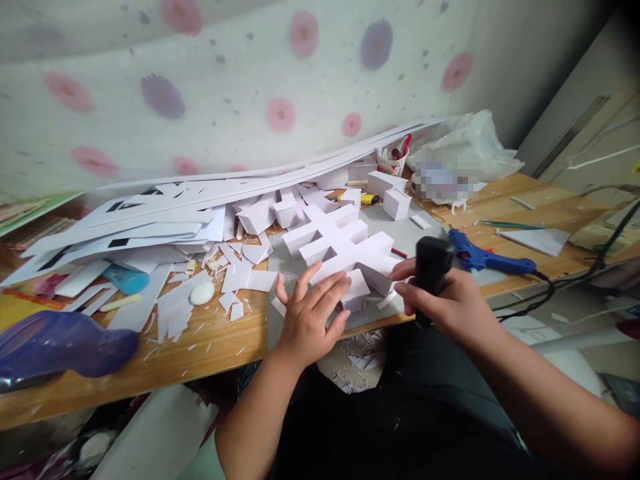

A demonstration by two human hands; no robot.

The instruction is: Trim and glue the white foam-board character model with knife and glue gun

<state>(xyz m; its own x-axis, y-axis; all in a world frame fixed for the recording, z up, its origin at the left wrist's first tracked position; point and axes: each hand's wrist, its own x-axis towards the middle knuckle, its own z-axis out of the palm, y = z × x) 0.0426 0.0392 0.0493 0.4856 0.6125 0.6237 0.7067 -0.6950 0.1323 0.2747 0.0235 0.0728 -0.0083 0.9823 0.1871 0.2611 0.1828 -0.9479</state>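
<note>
A white cardboard model [333, 233] made of joined box-like blocks sits on a grey cutting mat [425, 223] near the table's front edge. My left hand [313, 310] lies with fingers spread against its near left side, touching a small white block [356, 290]. At the model's near right corner is my right hand [450, 300], closed around a black block-shaped object [434, 267] that hides part of the fingers. The tips of its thumb and forefinger reach the model's edge; whether they pinch it, I cannot tell.
Paper scraps [245, 273] and white sheets [145, 213] cover the left side. A blue glue gun [487, 253] lies right, its cord trailing off. Behind are a yellow cutter [367, 199], loose white blocks [397, 203], a cup [391, 163] and a plastic bag [470, 143].
</note>
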